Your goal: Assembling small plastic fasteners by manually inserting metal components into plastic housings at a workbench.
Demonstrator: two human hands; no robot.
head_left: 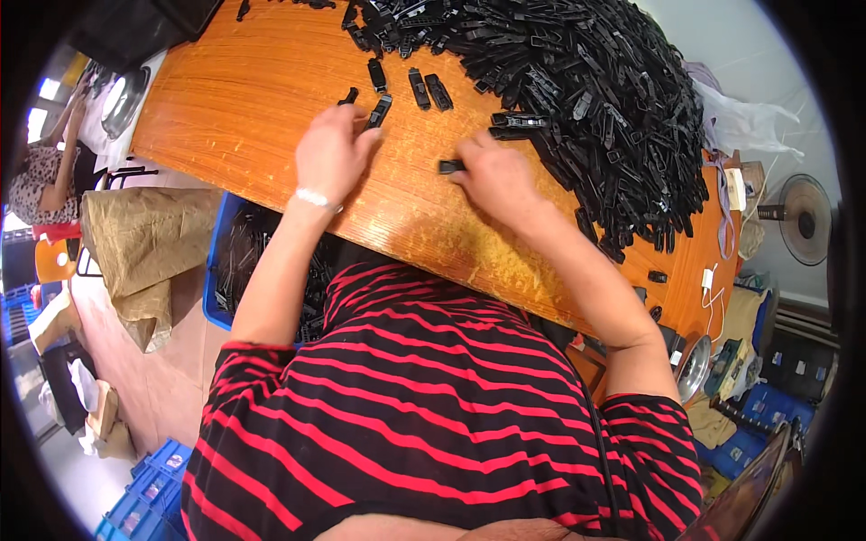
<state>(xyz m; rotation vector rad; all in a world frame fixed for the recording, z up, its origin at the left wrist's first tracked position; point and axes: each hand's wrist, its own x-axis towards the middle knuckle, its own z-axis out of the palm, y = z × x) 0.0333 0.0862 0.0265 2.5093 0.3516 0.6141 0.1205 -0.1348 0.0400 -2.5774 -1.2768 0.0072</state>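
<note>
My left hand (332,153) rests on the orange wooden table (244,99), fingers curled around a small black plastic part (379,110) that sticks out past the fingertips. My right hand (498,176) lies palm down beside it and pinches another small black part (449,167) at its left edge. A large heap of the same black plastic parts (586,81) covers the far right of the table, just beyond my right hand. A few loose parts (426,88) lie ahead of both hands.
A blue crate (225,261) with black parts stands under the table's near edge by my left arm. A brown sack (149,243) sits left of it. A standing fan (803,216) and a metal bowl (693,365) are at the right. Another person (45,176) is at far left.
</note>
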